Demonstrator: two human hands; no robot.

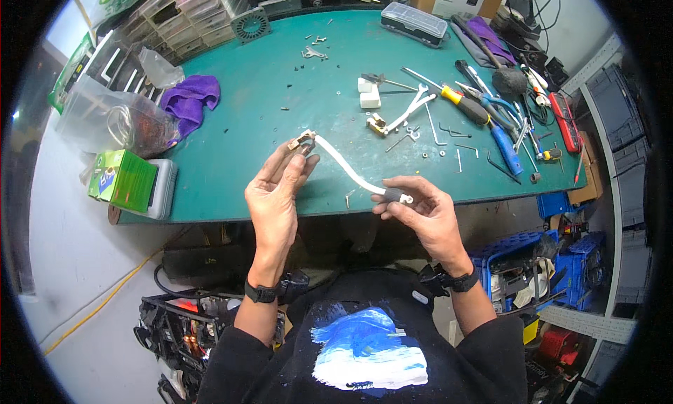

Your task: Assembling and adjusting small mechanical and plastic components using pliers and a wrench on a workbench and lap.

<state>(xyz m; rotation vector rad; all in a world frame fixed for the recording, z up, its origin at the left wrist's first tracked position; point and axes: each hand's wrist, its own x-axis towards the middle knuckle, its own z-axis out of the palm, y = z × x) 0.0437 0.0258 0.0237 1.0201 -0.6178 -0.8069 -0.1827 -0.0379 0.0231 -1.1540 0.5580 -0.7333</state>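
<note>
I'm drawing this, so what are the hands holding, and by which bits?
A curved white rod: the left hand holds its metal fitting at one end, the right hand holds the dark sleeve near the other end.

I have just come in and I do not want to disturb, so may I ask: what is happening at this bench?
A person is holding a curved white bar over the front part of the green bench. The left hand holds its metal end, and the right hand holds the other end, at a dark sleeve. A yellow-and-black screwdriver lies among other tools to the right, and a purple cloth to the left.
</note>
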